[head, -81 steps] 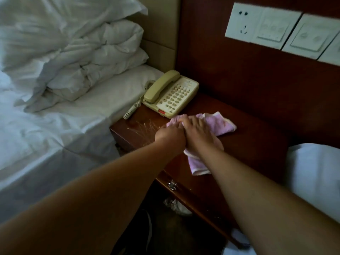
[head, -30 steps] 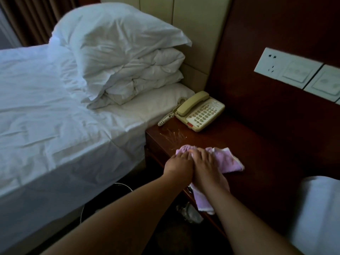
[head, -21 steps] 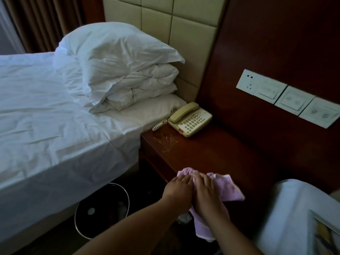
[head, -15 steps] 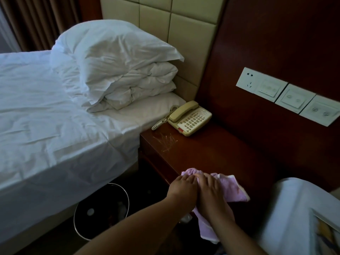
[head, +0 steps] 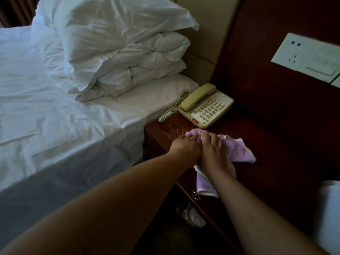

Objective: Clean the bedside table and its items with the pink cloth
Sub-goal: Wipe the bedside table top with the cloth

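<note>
The pink cloth (head: pixel 237 150) lies spread on the dark wooden bedside table (head: pixel 272 153), one end hanging over the front edge. My left hand (head: pixel 185 147) and my right hand (head: pixel 214 153) lie side by side on top of it, fingers stretched forward and pressing it onto the tabletop near the left front corner. A beige telephone (head: pixel 206 106) with its handset on the cradle stands just beyond the cloth, at the table's back left. Its coiled cord (head: pixel 166 115) runs off the left edge.
A white bed (head: pixel 55 107) with stacked pillows (head: pixel 119 52) borders the table on the left. A wooden wall panel with white sockets (head: pixel 305 56) rises behind. White bedding (head: pixel 329 214) lies at the right edge. A drawer knob (head: pixel 196 195) shows below the table's front, crumpled plastic (head: pixel 191 216) on the floor.
Both hands have pushed the cloth forward from the table's front edge toward the telephone. The view has come closer and lower.
</note>
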`<state>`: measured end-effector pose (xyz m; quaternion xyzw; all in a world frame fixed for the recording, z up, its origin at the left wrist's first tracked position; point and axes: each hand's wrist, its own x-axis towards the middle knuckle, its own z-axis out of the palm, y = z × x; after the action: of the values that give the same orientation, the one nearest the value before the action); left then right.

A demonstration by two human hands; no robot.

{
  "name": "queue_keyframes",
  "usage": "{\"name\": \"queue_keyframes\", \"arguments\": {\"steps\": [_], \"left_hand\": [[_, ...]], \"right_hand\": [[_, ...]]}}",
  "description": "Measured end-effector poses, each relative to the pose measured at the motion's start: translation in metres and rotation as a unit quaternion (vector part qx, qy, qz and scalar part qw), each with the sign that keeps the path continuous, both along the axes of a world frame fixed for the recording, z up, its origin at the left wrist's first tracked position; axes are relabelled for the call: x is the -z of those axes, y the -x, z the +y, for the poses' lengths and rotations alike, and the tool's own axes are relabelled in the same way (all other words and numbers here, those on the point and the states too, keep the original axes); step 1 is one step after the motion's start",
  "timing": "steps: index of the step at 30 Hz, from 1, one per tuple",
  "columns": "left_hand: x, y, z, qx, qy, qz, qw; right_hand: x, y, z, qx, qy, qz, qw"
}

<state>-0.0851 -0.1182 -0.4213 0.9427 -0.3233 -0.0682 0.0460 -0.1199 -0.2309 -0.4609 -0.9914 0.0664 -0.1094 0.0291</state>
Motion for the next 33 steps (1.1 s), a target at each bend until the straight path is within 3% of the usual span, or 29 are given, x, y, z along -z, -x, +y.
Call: {"name": "queue_keyframes", "arguments": {"steps": [9, 13, 20, 25, 33], "left_hand": [[0.008, 0.0, 0.04, -0.037, 0.025, -0.002, 0.999], [0.0, 0.035, 0.067, -0.037, 0.016, 0.002, 0.999], [-0.013, 0.105, 0.052, -0.016, -0.008, 0.033, 0.999], [-0.02, 0.131, 0.022, 0.011, -0.015, 0.037, 0.999], [-0.021, 0.091, 0.02, 0.017, -0.046, 0.028, 0.998]], "right_hand": [[0.005, -0.012, 0.035, -0.029, -0.01, -0.001, 1.0], [0.004, 0.018, 0.059, -0.059, -0.014, -0.01, 0.998], [-0.007, 0.105, 0.035, -0.079, -0.006, 0.056, 0.995], [-0.013, 0.143, 0.011, -0.037, -0.012, 0.018, 0.999], [0.002, 0.098, 0.024, 0.036, -0.038, -0.044, 0.998]]}}
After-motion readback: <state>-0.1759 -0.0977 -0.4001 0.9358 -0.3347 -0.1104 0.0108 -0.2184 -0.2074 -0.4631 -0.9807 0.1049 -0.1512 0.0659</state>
